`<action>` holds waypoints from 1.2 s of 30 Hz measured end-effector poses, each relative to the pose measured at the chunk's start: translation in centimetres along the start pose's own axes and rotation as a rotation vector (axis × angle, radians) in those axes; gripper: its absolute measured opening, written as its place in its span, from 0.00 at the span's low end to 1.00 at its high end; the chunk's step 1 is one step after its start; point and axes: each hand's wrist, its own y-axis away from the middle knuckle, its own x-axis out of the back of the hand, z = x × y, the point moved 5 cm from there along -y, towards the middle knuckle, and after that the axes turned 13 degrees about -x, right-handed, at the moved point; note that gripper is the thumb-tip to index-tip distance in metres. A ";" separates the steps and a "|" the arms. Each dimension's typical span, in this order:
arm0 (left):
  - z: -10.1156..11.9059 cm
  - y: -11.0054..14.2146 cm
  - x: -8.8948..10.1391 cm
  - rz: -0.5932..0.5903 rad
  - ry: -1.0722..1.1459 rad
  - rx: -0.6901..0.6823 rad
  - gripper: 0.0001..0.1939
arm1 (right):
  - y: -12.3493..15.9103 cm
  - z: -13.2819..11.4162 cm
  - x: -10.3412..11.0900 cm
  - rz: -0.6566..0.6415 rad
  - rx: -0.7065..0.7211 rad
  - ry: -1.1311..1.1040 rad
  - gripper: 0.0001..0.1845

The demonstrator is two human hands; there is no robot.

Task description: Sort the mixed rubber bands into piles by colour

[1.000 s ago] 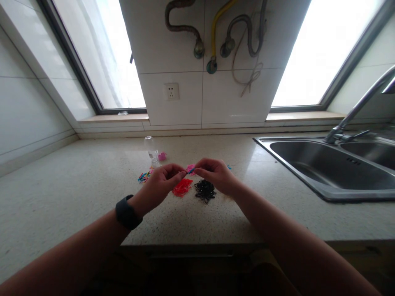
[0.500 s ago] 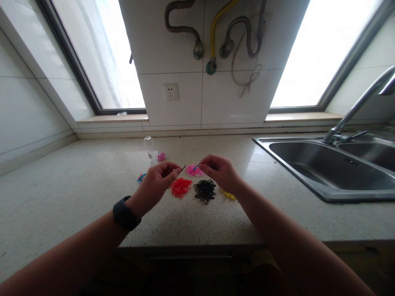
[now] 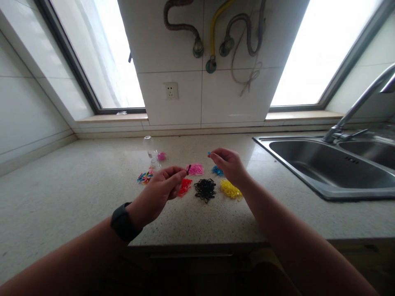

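Small piles of tiny rubber bands lie on the speckled countertop (image 3: 77,185): red (image 3: 186,186), pink (image 3: 196,169), black (image 3: 205,189), blue (image 3: 217,170), yellow (image 3: 231,189), and a mixed-colour pile (image 3: 144,177) at the left. My left hand (image 3: 162,189), a dark watch on its wrist, hovers over the red pile and pinches a small dark band at its fingertips. My right hand (image 3: 228,164) is raised above the blue pile, fingers closed on a small blue band.
A clear small bottle (image 3: 150,149) lies beside a pink cap (image 3: 161,156) behind the piles. A steel sink (image 3: 324,168) with a tap (image 3: 361,102) fills the right. A wall socket (image 3: 170,90), hoses (image 3: 216,37) and two windows are behind.
My hands have pulled apart: the right one moved right and back with the blue band, uncovering the blue and yellow piles. The left hand dropped slightly, keeping the dark band.
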 end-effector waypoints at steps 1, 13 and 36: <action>-0.1 0.1 -0.2 -0.009 0.022 0.007 0.13 | -0.1 0.1 0.1 0.004 0.002 -0.010 0.18; -1.1 0.5 -0.6 -0.038 0.089 0.085 0.15 | -0.8 0.9 0.9 0.031 -0.008 -0.033 0.18; -3.8 0.9 -0.3 -0.290 -1.214 -0.187 0.10 | -1.6 1.6 0.3 -0.014 0.037 0.080 0.17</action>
